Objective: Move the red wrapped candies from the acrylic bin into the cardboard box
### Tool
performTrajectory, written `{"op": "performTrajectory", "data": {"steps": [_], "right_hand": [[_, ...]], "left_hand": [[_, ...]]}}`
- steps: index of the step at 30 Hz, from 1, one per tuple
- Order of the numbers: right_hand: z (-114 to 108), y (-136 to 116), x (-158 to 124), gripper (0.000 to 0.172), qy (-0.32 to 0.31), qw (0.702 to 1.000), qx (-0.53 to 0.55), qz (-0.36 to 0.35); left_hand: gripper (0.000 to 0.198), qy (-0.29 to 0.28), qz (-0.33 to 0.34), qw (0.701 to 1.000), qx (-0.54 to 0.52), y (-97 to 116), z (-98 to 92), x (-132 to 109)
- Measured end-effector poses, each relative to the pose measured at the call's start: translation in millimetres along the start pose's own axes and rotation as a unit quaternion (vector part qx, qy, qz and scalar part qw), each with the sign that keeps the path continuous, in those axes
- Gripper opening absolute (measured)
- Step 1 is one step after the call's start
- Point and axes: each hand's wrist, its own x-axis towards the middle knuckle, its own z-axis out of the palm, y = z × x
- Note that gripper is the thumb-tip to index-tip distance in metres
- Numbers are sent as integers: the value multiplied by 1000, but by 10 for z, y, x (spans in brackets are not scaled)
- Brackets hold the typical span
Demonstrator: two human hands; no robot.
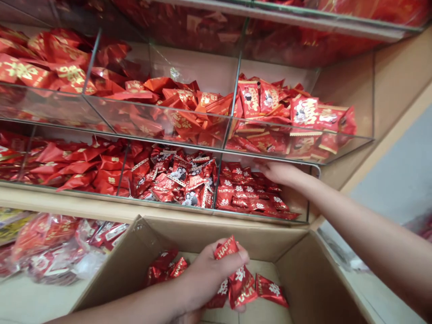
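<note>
left hand (209,275): fingers (240,256) closed on red foil candy packets (241,285), inside cardboard box (313,279) | right hand (280,173): behind the box, at glass bin (316,171), near red flower packets (249,195), fingers state I cannot tell
</note>
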Motion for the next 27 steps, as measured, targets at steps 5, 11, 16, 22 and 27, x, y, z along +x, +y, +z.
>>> {"op": "performTrajectory", "data": {"steps": [5, 11, 16, 22, 27], "right_hand": [[-179, -367, -608, 26, -100, 984, 145, -4], [46, -1039, -1232, 26, -235, 873, 425, 32], [128, -1132, -1286, 23, -274, 757, 583, 112], [96, -1028, -1297, 27, -258, 741, 606, 131], [147, -1050, -1325, 26, -256, 749, 602, 108]], "left_hand": [[39, 14, 11, 996, -91, 82, 12, -1], [46, 31, 57, 992, -106, 49, 49, 26], [50, 19, 67, 994, -81, 36, 39, 30], [41, -43, 94, 995, -10, 66, 11, 26], [39, -34, 95, 995, 16, 57, 4, 38]]}}
